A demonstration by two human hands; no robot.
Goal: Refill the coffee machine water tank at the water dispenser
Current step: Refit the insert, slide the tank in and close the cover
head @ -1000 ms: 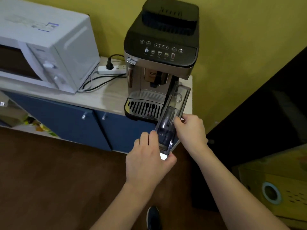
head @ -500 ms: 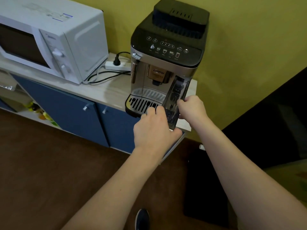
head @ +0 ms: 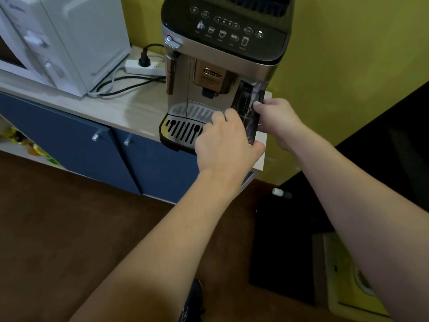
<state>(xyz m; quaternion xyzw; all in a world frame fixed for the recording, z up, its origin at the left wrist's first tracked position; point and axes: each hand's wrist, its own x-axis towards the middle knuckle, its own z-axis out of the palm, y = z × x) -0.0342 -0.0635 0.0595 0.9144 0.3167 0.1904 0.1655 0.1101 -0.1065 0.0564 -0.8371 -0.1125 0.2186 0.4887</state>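
Tank [head: 248, 108] apparently between both hands' fingers [head: 228, 116].

Both arms outstretched, left hand [head: 224, 141] and right hand [head: 277, 119] seemingly gripping.

One head-worn wide-angle view looks forward and steeply down from standing height, close enough that both forearms run up from the bottom edge to the hands, left hand [head: 224, 145] and right hand [head: 277, 122], at mid-frame. It faces the coffee machine [head: 222, 63] on the counter [head: 120, 105] against a yellow wall [head: 348, 54], with the machine's top cut off by the upper edge and the microwave [head: 58, 38] cropped at the left. The floor [head: 69, 228] fills the lower part, and straight lines bow toward the edges.
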